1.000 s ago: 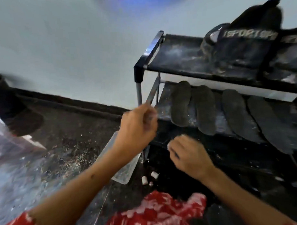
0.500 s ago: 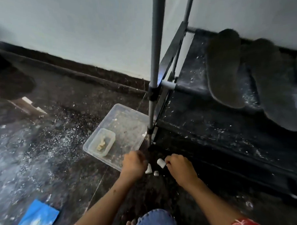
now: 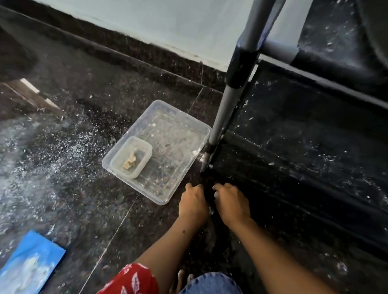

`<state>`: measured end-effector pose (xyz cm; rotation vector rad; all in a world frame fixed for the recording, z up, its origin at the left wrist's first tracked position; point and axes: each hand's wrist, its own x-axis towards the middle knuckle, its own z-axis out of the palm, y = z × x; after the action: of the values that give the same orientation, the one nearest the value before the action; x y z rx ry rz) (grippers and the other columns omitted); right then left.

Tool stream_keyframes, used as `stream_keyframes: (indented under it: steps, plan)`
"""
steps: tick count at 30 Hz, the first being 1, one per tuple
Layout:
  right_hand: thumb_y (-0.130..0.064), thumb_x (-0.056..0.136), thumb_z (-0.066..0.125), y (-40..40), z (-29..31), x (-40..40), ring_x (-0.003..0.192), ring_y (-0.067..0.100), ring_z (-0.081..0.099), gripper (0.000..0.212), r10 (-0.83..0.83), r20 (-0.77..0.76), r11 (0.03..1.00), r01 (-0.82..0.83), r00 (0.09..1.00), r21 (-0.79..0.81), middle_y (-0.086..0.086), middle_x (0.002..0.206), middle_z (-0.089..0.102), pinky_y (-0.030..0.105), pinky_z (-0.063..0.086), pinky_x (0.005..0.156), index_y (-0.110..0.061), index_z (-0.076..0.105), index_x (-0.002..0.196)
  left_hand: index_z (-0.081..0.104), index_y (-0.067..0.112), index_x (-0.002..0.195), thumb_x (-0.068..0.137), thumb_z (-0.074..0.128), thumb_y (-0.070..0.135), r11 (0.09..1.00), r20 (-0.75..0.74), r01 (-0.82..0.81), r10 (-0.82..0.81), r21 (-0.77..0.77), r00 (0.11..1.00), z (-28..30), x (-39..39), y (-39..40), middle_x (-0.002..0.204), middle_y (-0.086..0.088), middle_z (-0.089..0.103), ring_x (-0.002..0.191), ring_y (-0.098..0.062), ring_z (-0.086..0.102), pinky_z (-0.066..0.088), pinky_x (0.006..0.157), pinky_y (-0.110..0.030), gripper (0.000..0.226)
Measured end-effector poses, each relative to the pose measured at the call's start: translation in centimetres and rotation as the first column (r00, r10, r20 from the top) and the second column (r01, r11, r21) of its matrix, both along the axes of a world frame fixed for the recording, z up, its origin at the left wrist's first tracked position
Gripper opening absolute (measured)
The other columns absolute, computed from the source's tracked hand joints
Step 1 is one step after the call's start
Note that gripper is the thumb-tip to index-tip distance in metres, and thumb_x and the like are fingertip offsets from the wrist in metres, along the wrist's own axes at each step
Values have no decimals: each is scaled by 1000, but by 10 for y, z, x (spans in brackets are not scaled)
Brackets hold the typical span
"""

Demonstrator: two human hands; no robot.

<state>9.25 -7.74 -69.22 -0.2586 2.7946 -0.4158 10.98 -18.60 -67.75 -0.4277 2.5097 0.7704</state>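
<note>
Black shelf corner [image 3: 220, 179] at the rack's btm is sitting right under both hands. L hand [image 3: 194, 200] and R hand [image 3: 231, 202] are curling fingers down side by side, nearly touching; can't tell if they're pinching anything. Metal leg [image 3: 222, 115] is standing just beyond, w/ a clear plastic tub [image 3: 177, 134] lying beside it on the speckled floor [image 3: 80, 194].
</note>
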Motion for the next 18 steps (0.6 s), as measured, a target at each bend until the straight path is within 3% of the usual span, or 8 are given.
stream_keyframes:
  steps: [4,6,9,12,16,18]
  plan:
    - [-18,78,66,7,3,15,94,29,61,35,-87,-125,979,62,988,-195,10,105,59,36,50,73,-13,62,112,52,1,84,81,54,12,995,-83,-49,56,82,995,6,5,-4,103,-17,58,95,-34,56,41,71,-33,11]
    - [-14,71,73,2,5,18,83,28,64,34,-80,-209,962,20,975,-272,10,97,60,32,52,65,-9,66,104,63,6,90,82,57,14,992,-247,-81,102,95,964,11,17,-16,96,-8,61,90,-24,56,40,71,-28,13]
    - [-11,68,77,-18,11,15,78,24,64,33,-51,-326,932,-72,944,-356,9,90,61,27,51,62,-7,69,99,66,9,94,77,68,10,973,-486,-173,227,154,844,26,33,-41,89,1,51,73,-15,50,33,64,-21,18]
    - [-14,71,74,-49,18,13,81,24,63,29,-35,-379,893,-141,925,-427,8,90,62,30,53,68,-7,69,99,66,5,94,72,72,4,960,-515,-215,279,182,810,30,35,-67,92,-7,58,77,-22,60,49,75,-33,22]
    - [-13,72,72,-83,25,2,83,27,61,30,69,-440,866,-273,895,-420,9,90,64,34,52,75,-5,69,101,66,1,92,75,70,2,955,-539,-256,296,150,788,17,25,-89,90,-15,62,78,-30,63,52,75,-41,17]
    - [-11,75,71,-94,25,-9,87,26,61,28,91,-395,867,-268,914,-419,8,93,64,34,52,76,-6,69,103,66,0,91,76,68,1,958,-541,-253,287,138,790,12,18,-95,90,-16,62,77,-31,63,51,74,-41,15]
